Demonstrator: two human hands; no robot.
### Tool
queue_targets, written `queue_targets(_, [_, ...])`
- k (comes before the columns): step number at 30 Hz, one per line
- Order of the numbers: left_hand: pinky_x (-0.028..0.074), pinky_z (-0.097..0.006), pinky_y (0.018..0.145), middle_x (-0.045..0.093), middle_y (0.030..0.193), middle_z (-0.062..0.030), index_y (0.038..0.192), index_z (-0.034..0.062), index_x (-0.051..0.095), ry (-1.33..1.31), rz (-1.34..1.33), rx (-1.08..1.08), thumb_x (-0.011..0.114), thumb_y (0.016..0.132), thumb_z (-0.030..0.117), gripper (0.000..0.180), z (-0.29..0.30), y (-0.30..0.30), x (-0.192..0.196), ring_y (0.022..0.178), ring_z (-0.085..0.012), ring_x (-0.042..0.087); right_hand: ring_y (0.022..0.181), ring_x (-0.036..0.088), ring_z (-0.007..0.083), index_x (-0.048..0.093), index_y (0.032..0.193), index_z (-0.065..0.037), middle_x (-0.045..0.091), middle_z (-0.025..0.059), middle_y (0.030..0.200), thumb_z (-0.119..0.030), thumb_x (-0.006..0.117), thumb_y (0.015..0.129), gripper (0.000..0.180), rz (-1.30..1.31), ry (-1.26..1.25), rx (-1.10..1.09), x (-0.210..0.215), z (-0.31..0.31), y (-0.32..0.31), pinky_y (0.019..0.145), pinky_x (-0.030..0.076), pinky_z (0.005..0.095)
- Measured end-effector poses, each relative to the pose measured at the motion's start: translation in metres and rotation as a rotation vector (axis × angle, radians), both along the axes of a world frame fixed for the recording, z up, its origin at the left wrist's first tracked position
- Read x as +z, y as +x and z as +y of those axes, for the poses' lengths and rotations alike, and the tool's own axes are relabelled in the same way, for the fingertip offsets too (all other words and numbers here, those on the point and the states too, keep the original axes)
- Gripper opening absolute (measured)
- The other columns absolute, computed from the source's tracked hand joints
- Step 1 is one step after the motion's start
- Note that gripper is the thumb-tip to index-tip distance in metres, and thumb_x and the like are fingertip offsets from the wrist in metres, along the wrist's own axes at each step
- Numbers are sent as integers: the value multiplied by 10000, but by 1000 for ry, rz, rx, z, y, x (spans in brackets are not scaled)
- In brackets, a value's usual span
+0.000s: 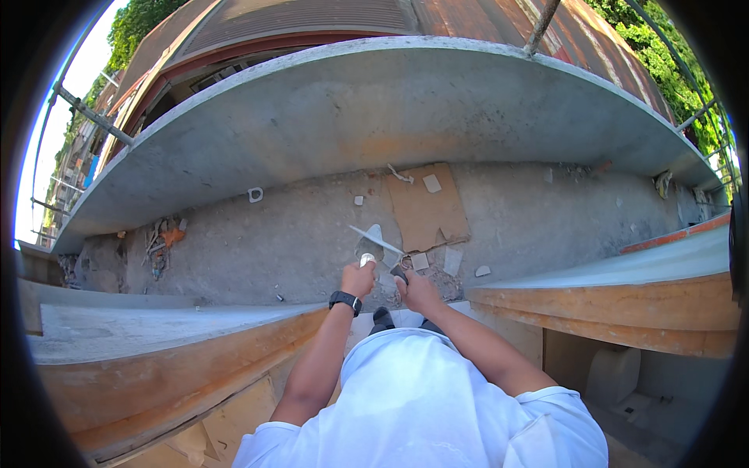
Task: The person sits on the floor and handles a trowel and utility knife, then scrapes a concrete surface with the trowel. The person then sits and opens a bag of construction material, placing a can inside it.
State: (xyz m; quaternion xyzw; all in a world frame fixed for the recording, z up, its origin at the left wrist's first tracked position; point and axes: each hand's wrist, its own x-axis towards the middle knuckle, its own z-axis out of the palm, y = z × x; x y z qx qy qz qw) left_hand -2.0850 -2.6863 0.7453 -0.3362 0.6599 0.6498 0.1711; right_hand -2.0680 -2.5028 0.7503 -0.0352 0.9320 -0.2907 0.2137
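Note:
My left hand (359, 279), with a black watch on its wrist, is closed round the pale handle of a trowel (374, 240). The trowel's grey pointed blade is directed away from me. In my right hand (420, 292) is the dark handle of a scraper (378, 239) with a long, pale, narrow-looking blade. That blade slants up to the left and passes across the trowel blade in this view; I cannot tell whether the two touch. Both hands are held close together in front of my body, above the floor.
A torn cardboard sheet (425, 207) lies ahead on the dusty concrete floor (312, 226), with tile scraps (452, 261) near it. A low concrete wall (390, 101) curves beyond. Wooden-edged sills (187, 343) flank me. Debris (164, 242) lies at left.

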Motion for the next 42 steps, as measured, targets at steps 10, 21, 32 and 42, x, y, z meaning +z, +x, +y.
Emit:
queue_targets(10, [417,-312,432,629,676,-67,869,-8,668,-89,1,-152,673,929,285,299,-24,2,-19,484,-148,558,862,684,478,641,1009,4,706,274,879,-446,552,1008,458,56,33,-190,0,20,-38,760,530,544])
queue_targets(21, [443,-337,458,640,665,-102,847,-25,692,-412,56,-311,670,927,381,415,-60,-55,-86,507,-181,584,827,676,484,598,988,14,687,287,834,-426,556,1020,443,226,-267,-57,5,-13,-26,706,517,538])
queue_targets(32, [409,-320,437,579,617,-50,816,-41,685,-263,162,-244,614,986,408,486,-40,-74,-67,477,-145,524,896,661,513,594,1098,8,683,307,886,-457,530,1021,476,158,-358,-242,-24,-18,-24,780,507,575])
queue_targets(42, [360,-276,435,537,612,9,872,30,663,-56,217,-203,624,1000,360,356,-15,-64,-34,470,-90,468,951,666,506,640,1048,32,687,328,944,-513,572,982,553,47,-165,-150,-44,7,-34,815,514,568])
